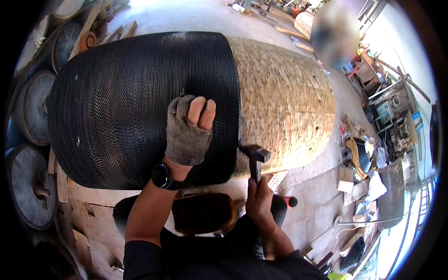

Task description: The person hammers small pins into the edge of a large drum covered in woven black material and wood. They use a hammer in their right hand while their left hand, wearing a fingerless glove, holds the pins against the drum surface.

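Observation:
A large barrel-shaped wooden roller [284,100] lies across the front of me. Its left and middle part is wound with tightly packed black ridged strips [126,102]; the right part is bare wood covered in small marks. My left hand [189,130], in a grey glove with two fingers bare, is closed against the black winding near its right edge. What it pinches, if anything, is hidden. A hammer [255,163] is gripped by its handle in my right hand [260,199], with the head at the bare wood beside the winding's edge.
Below the roller, between my legs, sits a dark brown container [204,213]. A red cylindrical object [291,201] is right of my knee. Large round drums [32,184] line the left side. Cardboard, bags and scrap [359,177] clutter the right. A blurred figure [335,35] is at the far right.

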`<state>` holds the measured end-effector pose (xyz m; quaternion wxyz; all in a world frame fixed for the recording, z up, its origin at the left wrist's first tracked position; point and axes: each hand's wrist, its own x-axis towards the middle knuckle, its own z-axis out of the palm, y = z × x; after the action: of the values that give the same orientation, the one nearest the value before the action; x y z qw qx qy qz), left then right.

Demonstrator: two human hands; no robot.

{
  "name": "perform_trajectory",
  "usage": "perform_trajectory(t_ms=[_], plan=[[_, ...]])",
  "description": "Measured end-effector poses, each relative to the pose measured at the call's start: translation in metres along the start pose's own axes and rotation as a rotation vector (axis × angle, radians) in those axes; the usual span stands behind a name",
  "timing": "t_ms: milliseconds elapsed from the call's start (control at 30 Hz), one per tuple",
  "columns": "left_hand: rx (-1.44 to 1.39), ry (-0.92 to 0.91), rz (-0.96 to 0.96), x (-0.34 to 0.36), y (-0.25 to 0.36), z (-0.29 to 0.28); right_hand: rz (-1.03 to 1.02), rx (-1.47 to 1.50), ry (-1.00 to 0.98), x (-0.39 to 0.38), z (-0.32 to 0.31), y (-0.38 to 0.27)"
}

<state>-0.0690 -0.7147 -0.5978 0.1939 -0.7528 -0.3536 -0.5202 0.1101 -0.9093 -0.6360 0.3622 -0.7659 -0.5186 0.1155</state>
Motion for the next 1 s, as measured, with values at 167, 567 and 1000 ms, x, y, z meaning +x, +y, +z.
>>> perform_trajectory(t_ms=[167,567,1000], plan=[[0.005,-0.046,-0.001,0.003,0.005,0.0,-0.278,0.314,0.228,-0.026,-0.014,0.013],[-0.005,-0.039,-0.005,0.008,0.005,-0.001,-0.282,-0.036,0.233,-0.001,0.002,0.03],[0.114,-0.101,0.008,0.014,0.005,0.002,-0.035,0.158,0.084,-0.022,0.007,0.05]])
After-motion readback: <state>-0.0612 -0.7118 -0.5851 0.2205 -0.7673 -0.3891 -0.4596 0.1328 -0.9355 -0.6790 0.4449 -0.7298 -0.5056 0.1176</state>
